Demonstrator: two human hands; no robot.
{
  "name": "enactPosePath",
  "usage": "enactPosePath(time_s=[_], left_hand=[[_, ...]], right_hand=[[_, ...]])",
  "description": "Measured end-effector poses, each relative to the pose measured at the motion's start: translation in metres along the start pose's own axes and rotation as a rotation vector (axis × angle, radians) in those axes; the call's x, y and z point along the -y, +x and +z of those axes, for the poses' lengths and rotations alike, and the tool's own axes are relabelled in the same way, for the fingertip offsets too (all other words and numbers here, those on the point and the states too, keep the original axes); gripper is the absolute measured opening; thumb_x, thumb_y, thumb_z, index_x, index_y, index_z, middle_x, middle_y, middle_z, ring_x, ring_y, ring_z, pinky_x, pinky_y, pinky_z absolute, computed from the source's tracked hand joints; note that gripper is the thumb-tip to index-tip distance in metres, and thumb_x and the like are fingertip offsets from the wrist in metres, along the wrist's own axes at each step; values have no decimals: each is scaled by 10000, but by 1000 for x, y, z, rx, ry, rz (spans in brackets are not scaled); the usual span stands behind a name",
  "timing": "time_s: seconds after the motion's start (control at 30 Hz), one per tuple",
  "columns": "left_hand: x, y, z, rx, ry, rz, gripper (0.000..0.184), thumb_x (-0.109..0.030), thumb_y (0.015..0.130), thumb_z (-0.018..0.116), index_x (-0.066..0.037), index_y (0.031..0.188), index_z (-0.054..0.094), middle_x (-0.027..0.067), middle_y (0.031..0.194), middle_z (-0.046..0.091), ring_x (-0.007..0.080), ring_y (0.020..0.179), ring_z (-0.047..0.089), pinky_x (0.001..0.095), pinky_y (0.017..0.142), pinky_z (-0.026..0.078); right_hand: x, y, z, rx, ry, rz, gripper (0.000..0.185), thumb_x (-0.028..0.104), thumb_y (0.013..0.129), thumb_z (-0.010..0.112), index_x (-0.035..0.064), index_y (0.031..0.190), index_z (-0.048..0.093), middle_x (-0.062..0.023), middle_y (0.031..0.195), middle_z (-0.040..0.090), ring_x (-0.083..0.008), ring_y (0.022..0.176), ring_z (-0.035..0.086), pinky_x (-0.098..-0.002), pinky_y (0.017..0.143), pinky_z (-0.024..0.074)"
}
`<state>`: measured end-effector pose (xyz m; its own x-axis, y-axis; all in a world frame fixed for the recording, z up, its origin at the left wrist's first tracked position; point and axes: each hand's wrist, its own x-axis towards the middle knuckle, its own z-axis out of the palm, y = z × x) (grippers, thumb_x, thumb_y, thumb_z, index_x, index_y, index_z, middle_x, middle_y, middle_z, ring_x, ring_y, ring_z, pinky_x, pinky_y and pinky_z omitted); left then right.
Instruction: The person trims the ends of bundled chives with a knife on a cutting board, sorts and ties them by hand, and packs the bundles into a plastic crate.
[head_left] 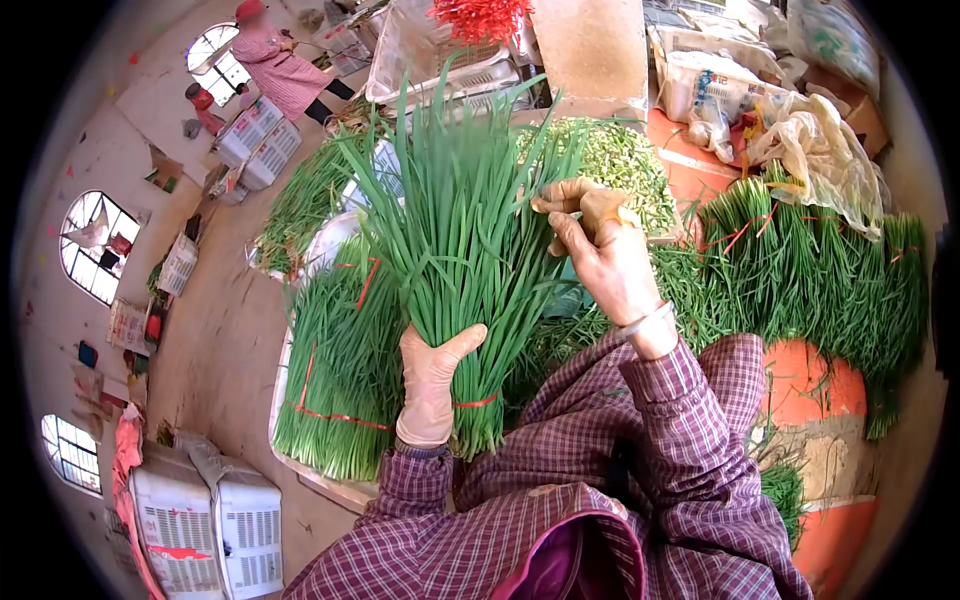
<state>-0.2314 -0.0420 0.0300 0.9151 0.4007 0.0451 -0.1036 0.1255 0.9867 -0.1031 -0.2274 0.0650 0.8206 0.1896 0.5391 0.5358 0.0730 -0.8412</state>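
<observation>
My left hand (432,385), in a pale glove, is wrapped round a large bunch of garlic chives (465,270). The bunch stands upright, leaves fanning out at the top, with a red tie round its stems near the base. At the right edge of the leaves is my right hand (598,240), its fingers curled and thumb drawn in; whatever is between the fingertips is too small to make out. The glove on this hand leaves part of it bare, and a bangle circles the wrist. Left of the held bunch, tied chive bunches (335,400) lie in a white crate (282,385).
Several tied bunches (800,260) line the right side, partly under a clear plastic bag (815,150). Chopped green pieces (615,165) lie ahead, near red ties (482,15). White crates (205,520) stand at lower left. Another person (275,65) is at the far left.
</observation>
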Motion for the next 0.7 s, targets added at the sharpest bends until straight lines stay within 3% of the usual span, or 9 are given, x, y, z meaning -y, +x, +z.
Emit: enactPosePath(time_s=[0.13, 0.2, 0.23, 0.37, 0.5, 0.63, 0.7], left_hand=[[5, 0, -5, -11, 57, 27, 521, 0, 771, 802, -13, 1252, 602, 67, 1137, 685, 185, 977, 662, 330, 921, 528], [6, 1, -4, -13, 77, 30, 524, -2, 771, 805, -14, 1254, 602, 65, 1139, 685, 184, 977, 661, 331, 926, 525], [6, 1, -4, -14, 76, 28, 524, 0, 770, 805, -16, 1254, 604, 64, 1141, 684, 182, 978, 661, 329, 925, 527], [9, 2, -4, -14, 55, 32, 524, 5, 768, 804, -20, 1253, 607, 64, 1148, 682, 177, 978, 663, 325, 920, 536], [8, 1, -2, -15, 55, 15, 520, 11, 771, 798, -22, 1254, 608, 63, 1148, 683, 177, 972, 666, 322, 911, 543], [8, 0, -2, -14, 45, 4, 525, 10, 767, 796, -21, 1255, 605, 67, 1146, 684, 179, 966, 668, 321, 901, 547], [6, 0, -2, -7, 11, -23, 527, 8, 766, 796, -21, 1256, 604, 69, 1144, 685, 179, 966, 668, 323, 900, 548]], right_hand=[[-26, -3, -3, 49, -287, -6, 131, 99, 975, 610, -9, 1038, 649, -37, 934, 724, -112, 672, 645, -260, 575, 519], [-30, -7, -5, 114, -415, -34, 166, 196, 910, 679, 48, 979, 647, -119, 907, 718, -311, 874, 695, -411, 770, 537], [-31, -9, -3, 86, -454, -101, 243, 279, 896, 705, 47, 949, 655, -120, 831, 696, -320, 823, 683, -421, 745, 528], [-20, -11, 5, 119, -477, 42, 392, 425, 833, 761, 50, 869, 651, -89, 692, 652, -297, 748, 670, -404, 695, 524], [-22, -12, 11, 144, -585, 103, 419, 429, 808, 788, 33, 818, 652, -78, 677, 646, -254, 681, 656, -382, 654, 507], [-34, -16, 13, 148, -556, 88, 373, 367, 822, 794, 33, 787, 633, -52, 652, 612, -198, 629, 610, -358, 615, 479], [-39, -19, 10, 172, -256, 255, 356, 288, 836, 798, 30, 734, 574, -24, 637, 564, -121, 608, 527, -323, 589, 442]])
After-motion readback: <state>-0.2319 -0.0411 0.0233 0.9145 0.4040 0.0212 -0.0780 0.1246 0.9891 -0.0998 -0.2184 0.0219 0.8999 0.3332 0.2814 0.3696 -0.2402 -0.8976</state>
